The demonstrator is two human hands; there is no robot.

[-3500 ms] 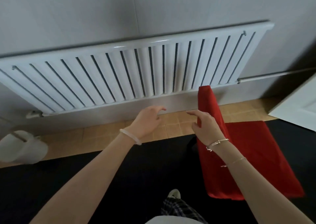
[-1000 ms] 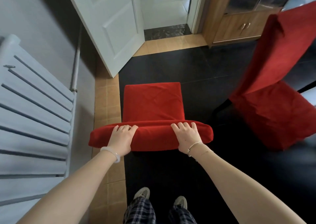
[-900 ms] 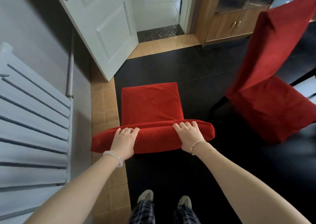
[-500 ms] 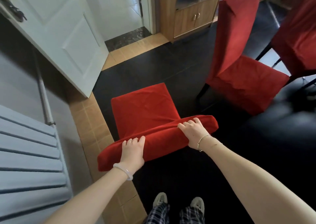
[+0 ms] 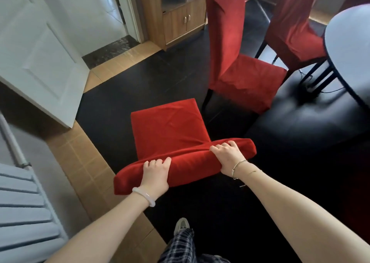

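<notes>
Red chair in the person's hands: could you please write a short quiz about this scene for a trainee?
1. True or false: the left hand and the right hand both grip the backrest top of the held red chair.
2. What stands at the right edge of the view? A) pale table B) bed C) sofa
3. How many other red chairs stand beyond the held one?
Key: 1 true; 2 A; 3 two.

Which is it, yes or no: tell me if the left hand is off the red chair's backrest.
No: the left hand grips the top of the red chair's backrest, fingers curled over it.
</notes>
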